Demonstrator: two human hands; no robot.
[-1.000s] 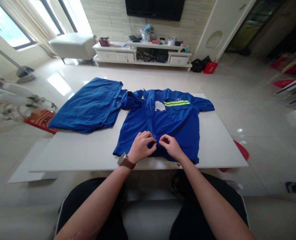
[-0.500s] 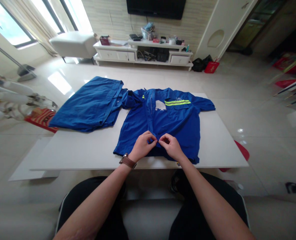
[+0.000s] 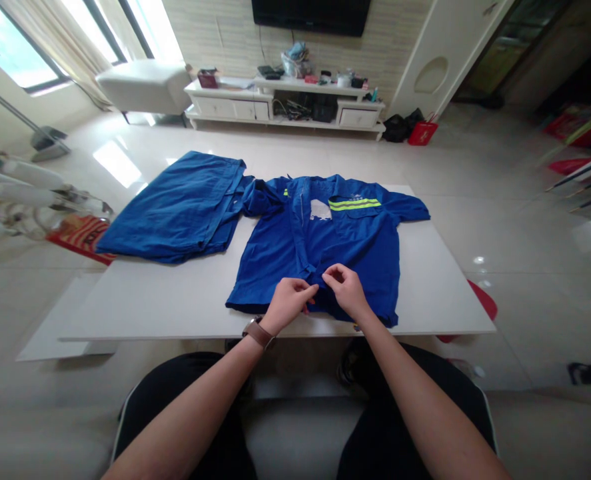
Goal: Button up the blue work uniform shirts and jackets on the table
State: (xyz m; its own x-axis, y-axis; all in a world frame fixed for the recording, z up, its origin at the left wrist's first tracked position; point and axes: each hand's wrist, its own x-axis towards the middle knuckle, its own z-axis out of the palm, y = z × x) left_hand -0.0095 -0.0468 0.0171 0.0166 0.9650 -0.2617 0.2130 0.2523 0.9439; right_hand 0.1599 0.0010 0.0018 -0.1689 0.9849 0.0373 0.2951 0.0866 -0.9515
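Observation:
A blue work jacket (image 3: 355, 247) with yellow-green stripes on its chest lies front up on the white table, its front partly open at the neck. My left hand (image 3: 291, 301), with a brown-strapped watch (image 3: 259, 331) on the wrist, is closed in a pinch at the lower front edge of the jacket. Just to its right and slightly higher, my right hand (image 3: 346, 288) also pinches the jacket's front with thumb and forefinger. The cloth between the fingertips is too small to make out clearly. A folded blue garment (image 3: 175, 207) lies to the left of the jacket.
The white table (image 3: 165, 300) stands right before my knees. Beyond it are a white TV cabinet (image 3: 225, 107) with clutter on top and a padded bench (image 3: 145, 87). A red patterned bag (image 3: 78, 233) is at the table's left, and a red stool (image 3: 482, 300) shows at its right.
My left hand has shifted slightly down and its fingers have turned. The fingertips of the two hands have moved a little apart, and the lower front flap shows more.

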